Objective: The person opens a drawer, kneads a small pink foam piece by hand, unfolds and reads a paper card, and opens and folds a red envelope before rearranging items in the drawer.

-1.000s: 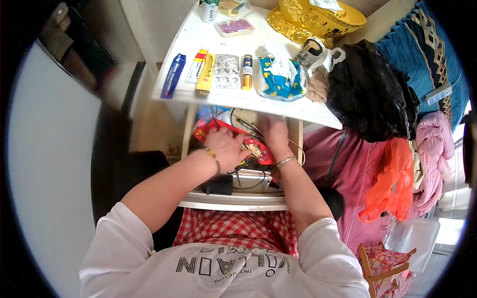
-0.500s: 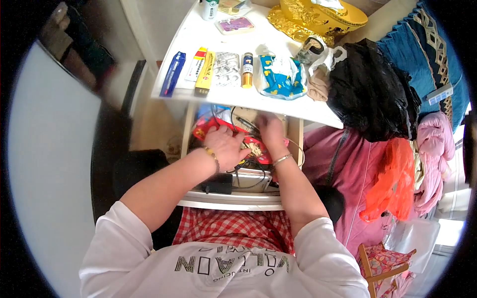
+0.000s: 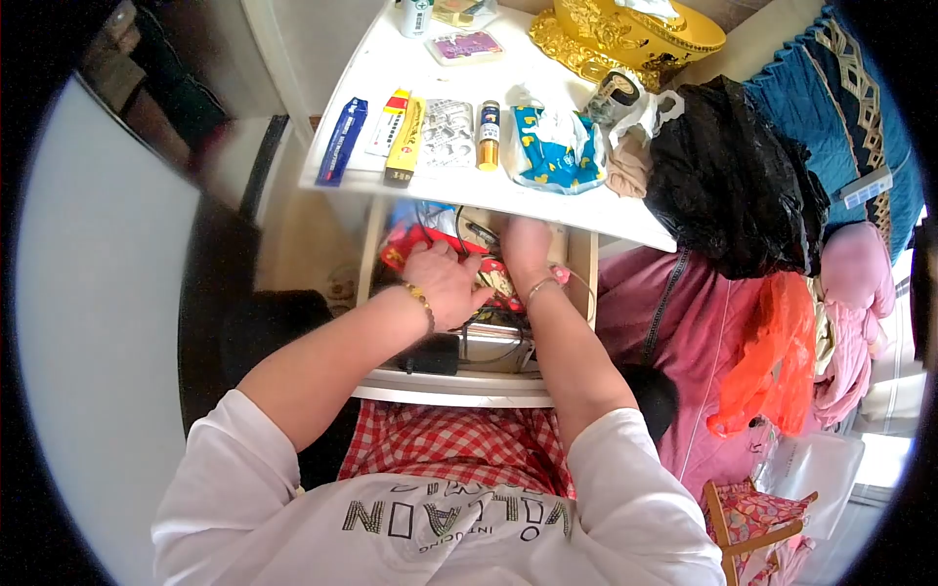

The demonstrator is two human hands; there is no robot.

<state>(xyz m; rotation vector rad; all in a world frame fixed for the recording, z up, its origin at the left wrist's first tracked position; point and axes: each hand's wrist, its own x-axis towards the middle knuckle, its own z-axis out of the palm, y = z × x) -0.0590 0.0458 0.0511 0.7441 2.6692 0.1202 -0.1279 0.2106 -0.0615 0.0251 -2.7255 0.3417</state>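
Note:
An open drawer full of mixed items lies before me. My left hand is inside it, fingers stretched out and resting on a red packet. Deeper in, toward the back right, is my right hand, its fingers hidden by the tabletop's edge and the contents. Between the hands lies a red patterned item, partly covered. A black cable winds over the things near my left hand. Close to the drawer front sits a flat black item.
The white tabletop overhangs the drawer's back. On it are a blue box, a yellow box, a small bottle, a blue tissue pack and a gold ornate holder. A black plastic bag hangs at the right.
My right hand has moved further back under the tabletop, and the cables near it have shifted. My left hand stays in nearly the same place.

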